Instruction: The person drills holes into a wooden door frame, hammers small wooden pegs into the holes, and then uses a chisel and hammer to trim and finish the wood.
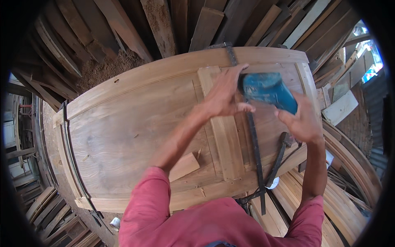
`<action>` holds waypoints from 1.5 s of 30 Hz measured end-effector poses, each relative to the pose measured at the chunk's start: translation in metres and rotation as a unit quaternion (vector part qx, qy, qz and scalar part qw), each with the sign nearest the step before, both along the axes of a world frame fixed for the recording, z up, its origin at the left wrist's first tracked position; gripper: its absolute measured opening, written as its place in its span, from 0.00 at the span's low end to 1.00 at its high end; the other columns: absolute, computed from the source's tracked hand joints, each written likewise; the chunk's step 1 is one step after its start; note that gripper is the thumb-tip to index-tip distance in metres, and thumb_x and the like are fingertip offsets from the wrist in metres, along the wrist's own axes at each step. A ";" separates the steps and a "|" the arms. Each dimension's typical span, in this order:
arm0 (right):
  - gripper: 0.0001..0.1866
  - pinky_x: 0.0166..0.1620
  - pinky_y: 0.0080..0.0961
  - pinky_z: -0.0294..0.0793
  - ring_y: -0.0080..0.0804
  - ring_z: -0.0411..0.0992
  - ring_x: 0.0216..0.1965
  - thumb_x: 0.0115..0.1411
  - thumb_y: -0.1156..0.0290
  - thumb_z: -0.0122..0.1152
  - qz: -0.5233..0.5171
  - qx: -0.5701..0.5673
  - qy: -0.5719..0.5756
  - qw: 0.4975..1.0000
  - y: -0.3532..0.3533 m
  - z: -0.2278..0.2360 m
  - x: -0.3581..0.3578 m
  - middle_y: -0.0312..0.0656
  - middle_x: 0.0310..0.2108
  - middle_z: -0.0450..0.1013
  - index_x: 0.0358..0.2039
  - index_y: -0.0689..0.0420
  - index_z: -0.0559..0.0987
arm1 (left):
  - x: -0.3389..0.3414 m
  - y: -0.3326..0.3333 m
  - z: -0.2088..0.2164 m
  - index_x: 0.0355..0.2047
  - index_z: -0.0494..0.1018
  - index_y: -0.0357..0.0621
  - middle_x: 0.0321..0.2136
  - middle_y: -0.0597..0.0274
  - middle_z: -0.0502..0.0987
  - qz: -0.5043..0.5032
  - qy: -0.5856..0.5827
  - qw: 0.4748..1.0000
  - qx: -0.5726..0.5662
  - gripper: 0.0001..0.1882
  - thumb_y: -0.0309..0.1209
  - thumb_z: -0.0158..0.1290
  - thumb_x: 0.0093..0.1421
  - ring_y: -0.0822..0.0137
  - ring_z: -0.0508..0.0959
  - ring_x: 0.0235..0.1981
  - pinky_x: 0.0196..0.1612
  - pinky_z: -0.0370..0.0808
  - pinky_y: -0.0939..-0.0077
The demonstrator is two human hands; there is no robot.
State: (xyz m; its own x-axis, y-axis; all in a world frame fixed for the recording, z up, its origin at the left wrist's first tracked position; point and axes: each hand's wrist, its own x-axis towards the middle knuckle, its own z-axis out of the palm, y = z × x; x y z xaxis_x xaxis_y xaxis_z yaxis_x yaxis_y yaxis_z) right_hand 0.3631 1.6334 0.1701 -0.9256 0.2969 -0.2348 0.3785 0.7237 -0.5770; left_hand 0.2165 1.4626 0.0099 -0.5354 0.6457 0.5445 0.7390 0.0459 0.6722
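Note:
My right hand [303, 121] grips the rear handle of a teal power tool [266, 88], its exact kind blurred by motion. The tool is tilted above the right part of a wooden panel door [131, 127]. At the tool's dark front end, my left hand [224, 92] has its thumb and fingers spread; whether it touches the tool I cannot tell. Under that hand runs the door's wide middle rail [226, 144]. A dark metal clamp bar [256, 152] crosses the door beside it, and another clamp bar [73, 164] crosses the left end.
A loose wood block [184, 166] lies on the door near my left arm, with a few shavings about. By the right near edge rests a dark hammer-like tool [276, 159]. Planks [205, 29] lean along the far side beside sawdust [109, 72]. Curved boards [349, 156] lie at right.

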 end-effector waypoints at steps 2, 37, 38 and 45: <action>0.15 0.36 0.29 0.71 0.29 0.71 0.29 0.53 0.68 0.65 0.043 0.007 0.040 0.998 0.001 -0.017 -0.039 0.40 0.26 0.73 0.38 0.65 0.79 | -0.049 0.014 -0.013 0.65 0.58 0.40 0.55 0.47 0.72 -0.140 -0.170 0.975 -0.038 0.60 0.50 0.79 0.38 0.49 0.76 0.54 0.62 0.73 0.58; 0.16 0.30 0.31 0.73 0.33 0.77 0.25 0.52 0.63 0.65 0.128 0.095 -0.130 0.979 -0.018 -0.048 -0.243 0.45 0.21 0.77 0.28 0.67 0.82 | -0.190 0.019 -0.089 0.58 0.69 0.42 0.46 0.62 0.80 -0.067 -0.205 0.974 0.066 0.43 0.36 0.76 0.42 0.69 0.79 0.47 0.53 0.77 0.69; 0.16 0.29 0.31 0.73 0.33 0.77 0.25 0.52 0.63 0.65 0.140 0.078 -0.125 0.979 -0.016 -0.047 -0.244 0.45 0.21 0.77 0.27 0.67 0.82 | -0.190 0.020 -0.088 0.58 0.69 0.42 0.46 0.62 0.80 -0.067 -0.204 0.974 0.066 0.43 0.36 0.76 0.42 0.69 0.79 0.47 0.53 0.77 0.69; 0.17 0.29 0.35 0.74 0.38 0.77 0.23 0.49 0.64 0.64 0.210 0.135 -0.118 0.961 -0.028 -0.055 -0.259 0.51 0.20 0.77 0.25 0.70 0.81 | -0.173 0.019 -0.106 0.68 0.56 0.38 0.50 0.58 0.77 0.101 -0.142 0.973 0.149 0.56 0.33 0.76 0.41 0.68 0.79 0.48 0.54 0.77 0.69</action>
State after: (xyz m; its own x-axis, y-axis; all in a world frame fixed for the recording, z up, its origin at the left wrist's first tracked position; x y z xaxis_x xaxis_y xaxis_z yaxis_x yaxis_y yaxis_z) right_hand 0.1036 1.6053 0.1150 -0.9076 -0.0115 -0.4196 0.1173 0.9529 -0.2798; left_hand 0.0438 1.4820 -0.0957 -0.7917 0.3471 0.5027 0.5172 -0.0571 0.8540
